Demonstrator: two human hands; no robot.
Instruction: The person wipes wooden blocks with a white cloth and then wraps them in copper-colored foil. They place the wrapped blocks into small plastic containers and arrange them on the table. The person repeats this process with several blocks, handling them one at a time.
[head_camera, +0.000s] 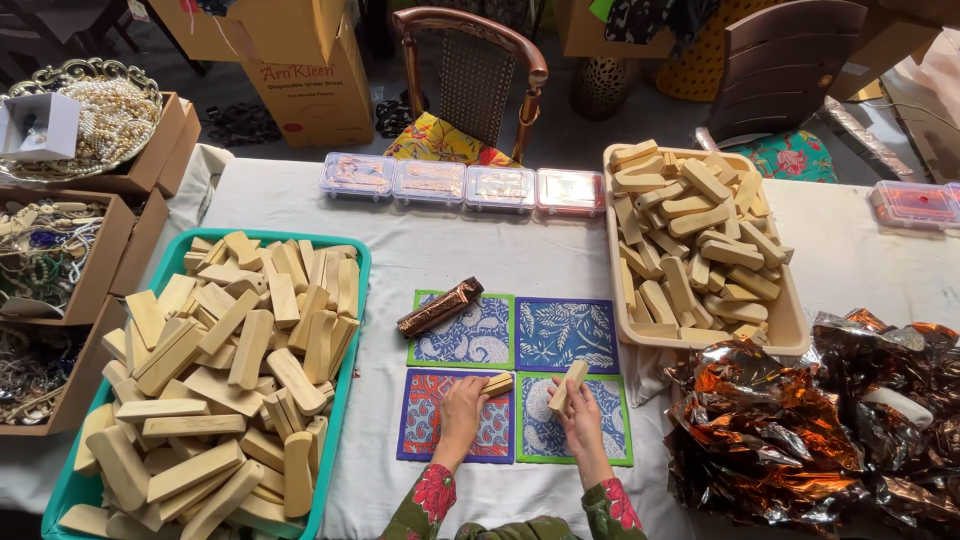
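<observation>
Here — white tablecloth (440, 255), cluttered room.

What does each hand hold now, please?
Left hand: closed on a wooden block.
Right hand: closed on another wooden block.

Teal tray (352, 330) cut off at lower left edge, lowest blocks lost. Foil heap (800, 430) cropped at right and bottom. Red-lidded box (915, 203) clipped at right edge. Contents of clear boxes (462, 184) too small to tell. Jewellery boxes (50, 260) cut off at left. Forearms cropped at bottom centre.
</observation>
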